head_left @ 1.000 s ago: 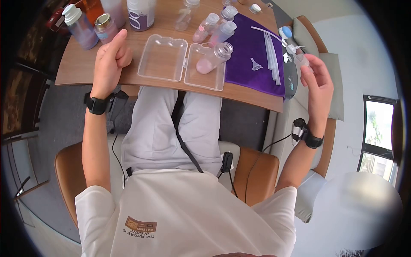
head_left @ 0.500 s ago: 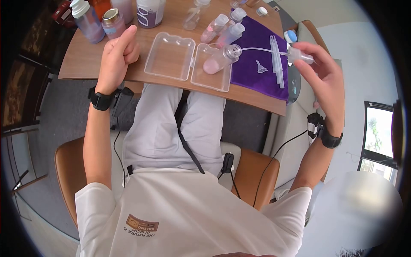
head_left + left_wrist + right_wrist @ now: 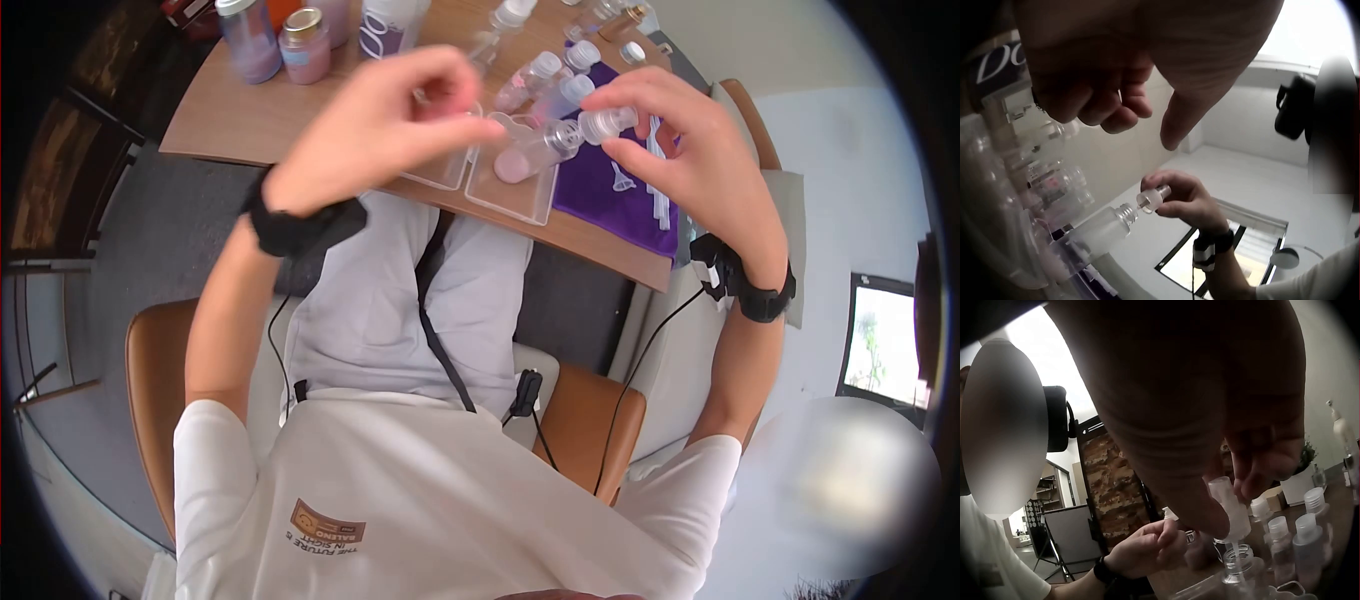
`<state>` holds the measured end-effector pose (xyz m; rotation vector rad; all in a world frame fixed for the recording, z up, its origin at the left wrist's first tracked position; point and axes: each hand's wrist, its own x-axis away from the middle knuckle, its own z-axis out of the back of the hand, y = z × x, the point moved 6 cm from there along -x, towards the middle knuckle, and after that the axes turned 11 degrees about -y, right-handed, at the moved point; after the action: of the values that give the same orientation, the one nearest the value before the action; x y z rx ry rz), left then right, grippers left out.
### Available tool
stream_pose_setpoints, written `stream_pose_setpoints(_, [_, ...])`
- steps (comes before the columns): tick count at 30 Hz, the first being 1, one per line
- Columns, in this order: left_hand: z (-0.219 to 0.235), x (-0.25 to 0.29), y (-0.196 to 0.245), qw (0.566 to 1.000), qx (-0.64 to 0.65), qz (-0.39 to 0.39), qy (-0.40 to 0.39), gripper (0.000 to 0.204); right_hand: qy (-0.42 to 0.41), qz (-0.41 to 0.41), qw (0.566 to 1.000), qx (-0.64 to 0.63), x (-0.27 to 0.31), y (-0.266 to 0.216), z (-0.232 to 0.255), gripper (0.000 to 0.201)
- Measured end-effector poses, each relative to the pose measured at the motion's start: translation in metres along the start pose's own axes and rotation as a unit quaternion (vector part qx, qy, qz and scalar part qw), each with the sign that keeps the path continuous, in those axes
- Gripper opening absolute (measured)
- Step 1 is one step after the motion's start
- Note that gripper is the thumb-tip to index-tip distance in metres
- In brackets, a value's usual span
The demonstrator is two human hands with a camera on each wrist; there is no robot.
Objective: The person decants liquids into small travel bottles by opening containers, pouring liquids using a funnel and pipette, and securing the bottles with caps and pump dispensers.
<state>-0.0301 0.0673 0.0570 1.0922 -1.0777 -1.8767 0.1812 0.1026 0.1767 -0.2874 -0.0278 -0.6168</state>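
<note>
My right hand (image 3: 705, 150) pinches a clear pump top (image 3: 603, 124) between thumb and fingers. Its thin dip tube runs down into the neck of an uncapped clear bottle (image 3: 538, 152) in the head view. Pinkish stuff shows at the bottle's base. In the right wrist view the pump top (image 3: 1233, 515) sits just above the threaded mouth (image 3: 1238, 556), a small gap between them. My left hand (image 3: 375, 130), blurred, hangs over the table left of the bottle, thumb stretched toward it and fingers bent, holding nothing. The bottle stands in one half of a clear hinged case (image 3: 510, 207).
A purple cloth (image 3: 585, 205) lies on the right, with a small funnel (image 3: 622, 178) and clear plastic droppers (image 3: 660, 205) on it. Several capped bottles (image 3: 528, 82) stand behind. A gold-lidded jar (image 3: 305, 50) and a pump bottle (image 3: 250, 45) stand at the left back.
My right hand has brought the pump top leftward to the bottle, its tube going down into the neck. My left hand has swung right from the table's left side toward the bottle.
</note>
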Motion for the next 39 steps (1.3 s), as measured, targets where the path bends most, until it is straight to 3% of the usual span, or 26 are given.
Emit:
stream_pose_setpoints(4, [-0.037,-0.027,-0.008,0.984,-0.131,-0.121,0.027,0.051,-0.001,0.012,1.000,0.008,-0.004,-0.008,-0.004,0.031])
stream_pose_setpoints(7, [-0.052,-0.040,-0.011,0.982,-0.162,-0.095,-0.023,0.063,-0.025,0.024,0.999,0.038,-0.006,-0.003,-0.011,0.034])
stream_pose_setpoints(19, [-0.057,-0.049,-0.019,0.984,-0.158,-0.080,-0.022,0.054,-0.026,-0.022,0.997,0.067,-0.015,-0.007,-0.013,0.025])
stream_pose_setpoints(22, [-0.056,-0.048,-0.012,0.986,-0.154,-0.054,-0.043,0.053,-0.019,-0.050,0.992,0.113,-0.018,-0.004,-0.013,0.033])
stream_pose_setpoints(25, [-0.058,-0.051,-0.022,0.986,-0.147,-0.068,-0.030,0.051,-0.055,-0.148,0.969,0.189,-0.028,0.009,-0.024,0.043])
stream_pose_setpoints(28, [-0.058,-0.052,-0.023,0.987,-0.149,-0.052,-0.041,0.051,-0.041,-0.166,0.963,0.210,-0.027,0.014,-0.027,0.043])
stream_pose_setpoints(31, [-0.058,-0.051,-0.023,0.988,-0.139,-0.060,-0.034,0.051,0.090,0.031,0.992,0.078,-0.018,0.002,-0.016,0.041])
stream_pose_setpoints(34, [-0.058,-0.051,-0.023,0.988,-0.139,-0.059,-0.030,0.051,0.035,0.049,0.997,0.050,-0.016,0.003,-0.014,0.040])
stream_pose_setpoints(39, [-0.058,-0.053,-0.020,0.989,-0.135,-0.051,-0.046,0.051,-0.043,-0.115,0.987,0.107,-0.019,0.019,-0.025,0.041])
